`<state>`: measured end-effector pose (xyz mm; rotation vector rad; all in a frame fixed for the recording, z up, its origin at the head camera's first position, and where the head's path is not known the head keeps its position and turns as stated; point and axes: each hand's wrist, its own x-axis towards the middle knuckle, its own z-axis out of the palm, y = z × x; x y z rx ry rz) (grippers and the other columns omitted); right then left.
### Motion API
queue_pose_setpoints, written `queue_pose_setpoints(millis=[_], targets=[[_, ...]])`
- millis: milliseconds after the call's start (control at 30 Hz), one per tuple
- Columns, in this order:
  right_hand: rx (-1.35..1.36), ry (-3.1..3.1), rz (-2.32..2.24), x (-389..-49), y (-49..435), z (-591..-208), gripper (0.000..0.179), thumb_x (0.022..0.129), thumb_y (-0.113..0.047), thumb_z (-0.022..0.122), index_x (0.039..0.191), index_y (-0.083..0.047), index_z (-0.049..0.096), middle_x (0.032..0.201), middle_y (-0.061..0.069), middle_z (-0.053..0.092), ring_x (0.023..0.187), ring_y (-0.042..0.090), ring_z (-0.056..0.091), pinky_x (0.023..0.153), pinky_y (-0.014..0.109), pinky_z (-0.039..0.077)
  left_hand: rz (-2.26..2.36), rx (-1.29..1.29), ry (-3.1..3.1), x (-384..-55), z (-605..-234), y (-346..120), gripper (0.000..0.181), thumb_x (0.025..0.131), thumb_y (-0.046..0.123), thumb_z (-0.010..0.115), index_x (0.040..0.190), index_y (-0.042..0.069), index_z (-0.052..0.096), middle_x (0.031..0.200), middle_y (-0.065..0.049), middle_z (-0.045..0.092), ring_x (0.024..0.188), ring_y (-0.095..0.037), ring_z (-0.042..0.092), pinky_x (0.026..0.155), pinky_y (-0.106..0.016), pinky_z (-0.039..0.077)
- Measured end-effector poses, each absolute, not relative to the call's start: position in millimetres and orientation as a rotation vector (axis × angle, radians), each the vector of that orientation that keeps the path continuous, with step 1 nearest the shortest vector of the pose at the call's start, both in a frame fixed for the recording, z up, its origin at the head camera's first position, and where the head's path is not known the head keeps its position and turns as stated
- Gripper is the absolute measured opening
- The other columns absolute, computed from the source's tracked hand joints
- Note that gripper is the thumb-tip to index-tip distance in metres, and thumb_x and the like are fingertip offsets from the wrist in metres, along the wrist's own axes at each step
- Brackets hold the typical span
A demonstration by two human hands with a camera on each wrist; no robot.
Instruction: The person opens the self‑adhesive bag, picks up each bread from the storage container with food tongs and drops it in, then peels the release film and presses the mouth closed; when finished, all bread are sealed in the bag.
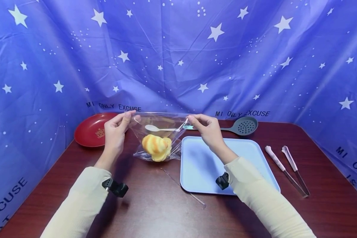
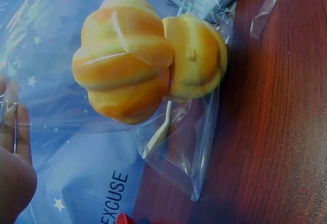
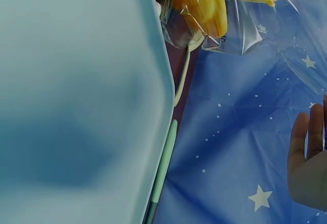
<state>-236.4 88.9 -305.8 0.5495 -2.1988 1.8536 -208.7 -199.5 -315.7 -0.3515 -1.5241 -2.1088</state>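
A clear plastic bag point(image 1: 137, 132) stands upright above the table, its top edge stretched between both hands. Inside, at the bottom, lie two yellow-orange bread rolls point(image 1: 154, 143); the left wrist view shows a large ridged roll point(image 2: 122, 60) beside a smaller one point(image 2: 196, 55). My left hand point(image 1: 116, 130) pinches the bag's upper left corner between thumb and fingers. At the upper right corner, my right hand point(image 1: 208, 129) pinches the bag likewise. In the right wrist view, that hand point(image 3: 309, 157) is only partly visible at the edge.
A light blue tray point(image 1: 226, 165) lies under the right forearm. Tongs point(image 1: 288, 172) rest to its right. Behind are a slotted spatula point(image 1: 245, 126), a pale spoon point(image 1: 153, 128) and a red plate point(image 1: 89, 132). A thin clear strip point(image 1: 193, 196) lies in front.
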Motion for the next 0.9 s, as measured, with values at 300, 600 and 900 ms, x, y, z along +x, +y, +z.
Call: queue_pose_setpoints(millis=[300,600,900], targets=[[0.514,-2.168,1.893,-236.6,87.8,-307.3,0.027,0.098,-0.019,0.071,0.113,0.002,0.075,0.109,0.011,0.075,0.093,0.015,0.069,0.082,0.03,0.057,-2.156,-0.382,-1.463,-208.8,-317.5,-203.0,0.018,0.099,0.001,0.062,0.102,0.004,0.079,0.087,-0.006,0.078,0.084,-0.015,0.076,0.083,-0.027,0.059],[0.644,-2.142,1.844,-235.2,88.5,-296.5,0.023,0.098,-0.013,0.069,0.114,0.004,0.075,0.111,0.015,0.075,0.094,0.01,0.071,0.084,0.029,0.058,-2.1,-0.327,-1.433,-207.4,-305.9,-204.4,0.019,0.098,-0.004,0.062,0.095,0.002,0.079,0.083,-0.005,0.077,0.078,-0.015,0.076,0.08,-0.025,0.059],[0.735,-2.105,1.784,-225.7,90.2,-271.8,0.021,0.097,-0.014,0.071,0.11,0.001,0.077,0.104,0.012,0.077,0.09,0.013,0.072,0.084,0.033,0.059,-2.103,-0.413,-1.463,-196.3,-285.1,-210.9,0.017,0.098,-0.003,0.062,0.098,0.002,0.078,0.087,-0.008,0.077,0.078,-0.018,0.076,0.067,-0.029,0.061]])
